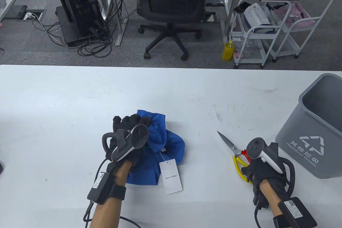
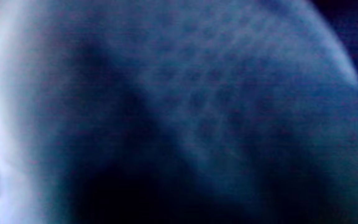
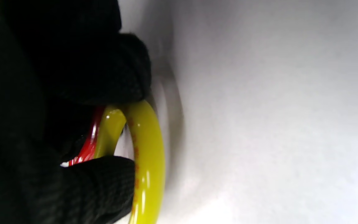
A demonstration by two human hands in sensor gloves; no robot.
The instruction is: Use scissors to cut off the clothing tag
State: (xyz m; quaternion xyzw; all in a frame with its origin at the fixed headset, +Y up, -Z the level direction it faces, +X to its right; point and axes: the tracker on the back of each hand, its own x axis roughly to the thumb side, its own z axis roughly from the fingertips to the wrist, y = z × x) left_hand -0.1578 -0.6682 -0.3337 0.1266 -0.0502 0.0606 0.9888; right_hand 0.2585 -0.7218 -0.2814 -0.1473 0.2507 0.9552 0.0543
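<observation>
Blue garment (image 1: 160, 142) pressed under left hand (image 1: 128, 134), grip unclear; white tag (image 1: 171, 176) alongside. Right hand (image 1: 263, 166) grips scissors (image 1: 235, 150).

White tag (image 1: 171, 176) attached, beside blue garment (image 1: 168, 142); scissors (image 1: 235, 153) seemingly closed.

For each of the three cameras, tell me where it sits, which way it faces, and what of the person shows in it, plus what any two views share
Table view: above, looking down at the white table; left hand on the blue garment, white tag beside it; right hand at the scissors.
Left wrist view: pressed close, only blue blur; no fingers discernible.
Right wrist view: low by the tabletop; black fingers around the yellow handle loop.
Shared: table and right wrist views both show the scissors.
</observation>
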